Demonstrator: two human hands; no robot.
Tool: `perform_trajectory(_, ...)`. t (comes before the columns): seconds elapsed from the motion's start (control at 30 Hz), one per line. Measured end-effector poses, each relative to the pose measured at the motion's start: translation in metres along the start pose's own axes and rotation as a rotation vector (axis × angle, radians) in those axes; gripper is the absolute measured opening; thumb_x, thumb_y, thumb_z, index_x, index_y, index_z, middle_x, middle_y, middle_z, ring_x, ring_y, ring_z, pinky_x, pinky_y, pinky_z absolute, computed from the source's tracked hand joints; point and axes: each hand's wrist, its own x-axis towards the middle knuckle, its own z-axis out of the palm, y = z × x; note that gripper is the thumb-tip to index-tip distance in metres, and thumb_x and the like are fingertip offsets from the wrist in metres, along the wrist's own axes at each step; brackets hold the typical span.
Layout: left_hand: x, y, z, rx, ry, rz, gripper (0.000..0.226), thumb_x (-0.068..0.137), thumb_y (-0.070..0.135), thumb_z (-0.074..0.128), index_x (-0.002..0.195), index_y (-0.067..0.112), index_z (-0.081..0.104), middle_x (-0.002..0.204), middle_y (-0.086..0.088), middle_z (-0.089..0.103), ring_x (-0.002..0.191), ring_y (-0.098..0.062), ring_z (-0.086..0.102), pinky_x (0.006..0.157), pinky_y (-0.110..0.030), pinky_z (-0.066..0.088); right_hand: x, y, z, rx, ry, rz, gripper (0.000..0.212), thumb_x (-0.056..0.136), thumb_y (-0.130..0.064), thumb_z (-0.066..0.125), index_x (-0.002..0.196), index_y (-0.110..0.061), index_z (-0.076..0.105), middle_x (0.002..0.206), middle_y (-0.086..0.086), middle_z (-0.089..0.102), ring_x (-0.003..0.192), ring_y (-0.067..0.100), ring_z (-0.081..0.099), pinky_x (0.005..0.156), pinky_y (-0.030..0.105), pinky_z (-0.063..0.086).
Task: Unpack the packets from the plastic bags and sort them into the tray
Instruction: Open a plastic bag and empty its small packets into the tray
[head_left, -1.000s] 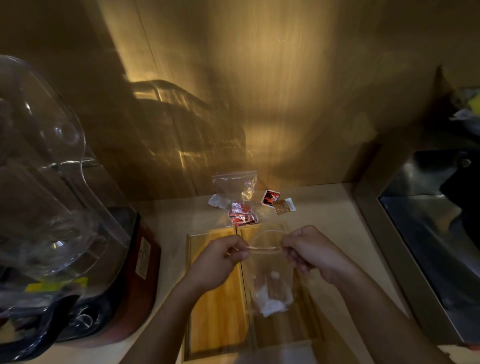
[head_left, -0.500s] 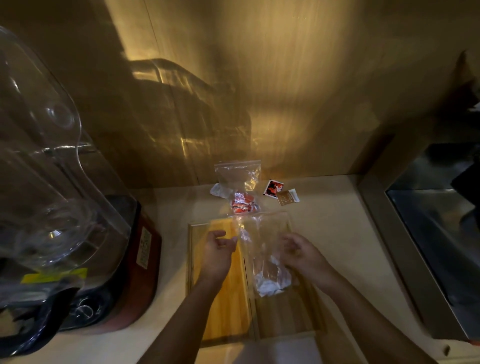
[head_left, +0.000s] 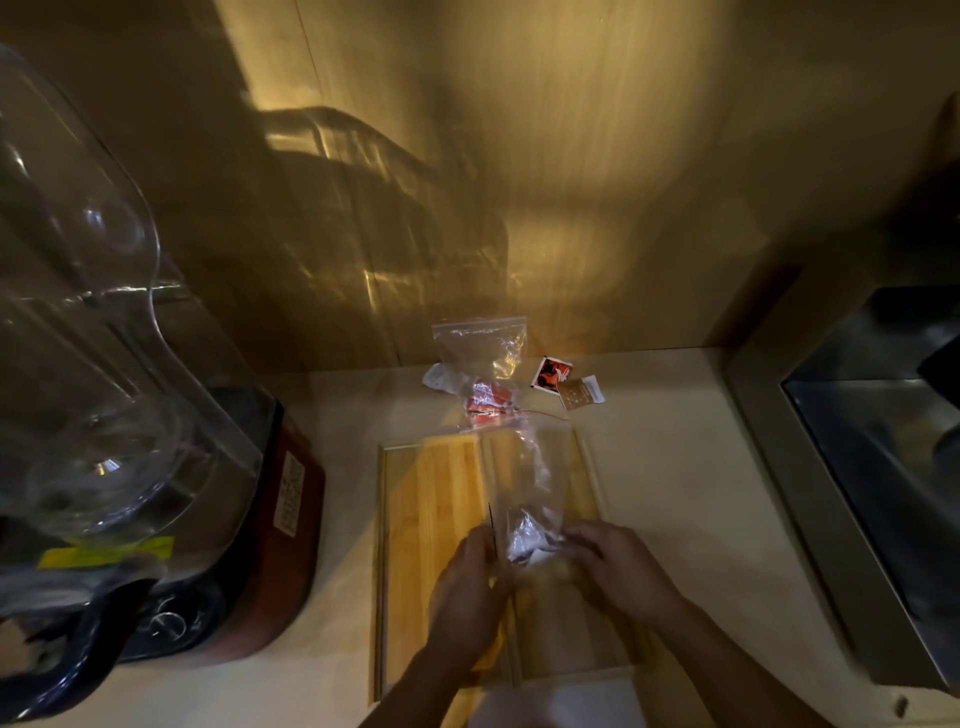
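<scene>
A clear plastic bag (head_left: 530, 467) lies lengthwise over the wooden two-compartment tray (head_left: 431, 499), its open mouth pointing away from me. White packets (head_left: 524, 538) bunch at its near end. My left hand (head_left: 467, 587) and my right hand (head_left: 618, 566) both pinch that near end, one on each side. Beyond the tray stands a second zip bag (head_left: 480, 353) with red packets (head_left: 488, 405) at its foot. A red-and-black packet (head_left: 551, 372) and a brown packet (head_left: 577, 393) lie loose on the counter.
A large blender with a clear cover (head_left: 104, 364) and red base (head_left: 291, 519) fills the left. A metal sink (head_left: 883, 467) is set into the counter on the right. A wooden wall rises right behind the bags.
My hands went from holding the bag's mouth upright to gripping its bottom end near me. The bag now lies stretched over the tray with its mouth away from me.
</scene>
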Motion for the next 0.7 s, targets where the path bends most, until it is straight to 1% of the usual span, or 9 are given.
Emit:
perform_trajectory(0.03,0.001,0.002,-0.001,0.030,0.019,0.018,0.018,0.086,0.034,0.057,0.103,0.034,0.051,0.092,0.020,0.056,0.087,-0.002,0.055,0.071,-0.019,0.046,0.000,-0.001,-0.001,0.030,0.004,0.007,0.020,0.088,-0.015,0.056,0.103,-0.016,0.069,0.092,-0.016,0.067,0.083,-0.009,0.059,0.071,0.005,0.037)
perform_trajectory(0.07,0.002,0.004,-0.002,0.048,0.023,0.034,0.010,0.088,0.031,0.054,0.097,0.034,0.056,0.089,0.019,0.058,0.085,-0.001,0.056,0.072,-0.021,0.048,0.000,-0.003,-0.003,0.061,0.008,0.013,0.017,0.088,-0.013,0.056,0.096,-0.018,0.071,0.080,-0.022,0.063,0.072,-0.014,0.057,0.067,0.006,0.038)
perform_trajectory(0.1,0.002,0.006,-0.004,0.053,0.018,0.037,0.010,0.090,0.029,0.052,0.095,0.033,0.060,0.088,0.017,0.060,0.084,-0.001,0.058,0.074,-0.024,0.050,0.000,-0.004,-0.005,0.084,0.014,0.021,0.018,0.087,-0.012,0.057,0.086,-0.023,0.071,0.067,-0.023,0.059,0.064,-0.016,0.056,0.064,0.009,0.039)
perform_trajectory(0.17,0.004,0.012,-0.007,0.029,0.002,0.013,0.012,0.089,0.026,0.053,0.094,0.031,0.064,0.085,0.015,0.063,0.082,0.000,0.059,0.073,-0.022,0.051,0.000,-0.006,-0.009,0.132,0.027,0.051,0.031,0.085,-0.010,0.058,0.068,-0.035,0.063,0.052,-0.019,0.060,0.059,-0.013,0.057,0.060,0.011,0.040)
perform_trajectory(0.27,0.008,0.019,-0.017,-0.003,-0.008,0.018,0.010,0.088,0.023,0.056,0.088,0.025,0.066,0.083,0.007,0.068,0.077,-0.005,0.062,0.071,-0.028,0.052,0.001,-0.011,-0.019,0.190,0.015,0.061,0.036,0.083,-0.008,0.060,0.061,-0.035,0.061,0.054,-0.030,0.063,0.055,-0.009,0.058,0.057,0.011,0.041)
perform_trajectory(0.33,0.010,0.023,-0.023,-0.056,-0.039,0.034,0.011,0.087,0.021,0.058,0.081,0.027,0.065,0.078,0.007,0.067,0.073,-0.004,0.060,0.069,-0.027,0.050,0.002,-0.017,-0.029,0.241,0.008,0.062,0.033,0.082,-0.006,0.061,0.061,-0.031,0.063,0.053,-0.024,0.066,0.051,-0.005,0.058,0.056,0.014,0.043)
perform_trajectory(0.43,0.013,0.030,-0.034,-0.174,-0.065,0.004,0.025,0.085,0.016,0.061,0.068,0.033,0.061,0.060,0.012,0.058,0.061,0.000,0.053,0.064,-0.026,0.046,0.003,-0.026,-0.042,0.378,0.005,0.087,0.029,0.082,-0.002,0.062,0.062,-0.023,0.063,0.047,-0.010,0.065,0.046,0.000,0.056,0.053,0.018,0.045)
perform_trajectory(0.57,0.017,0.047,-0.048,-0.357,-0.060,-0.015,0.009,0.085,0.012,0.060,0.078,0.010,0.063,0.063,0.003,0.056,0.060,-0.007,0.052,0.060,-0.027,0.044,0.005,-0.040,-0.058,0.461,0.006,0.062,0.009,0.081,-0.004,0.063,0.074,-0.007,0.068,0.057,-0.002,0.067,0.047,0.010,0.056,0.050,0.021,0.044)
perform_trajectory(0.7,0.021,0.061,-0.060,-0.413,-0.043,0.001,0.009,0.086,0.014,0.059,0.081,0.009,0.064,0.068,-0.004,0.061,0.062,-0.010,0.056,0.057,-0.022,0.048,0.005,-0.052,-0.068,0.533,0.040,0.047,0.005,0.081,-0.001,0.062,0.079,-0.002,0.067,0.047,-0.004,0.065,0.038,0.005,0.052,0.043,0.018,0.042)
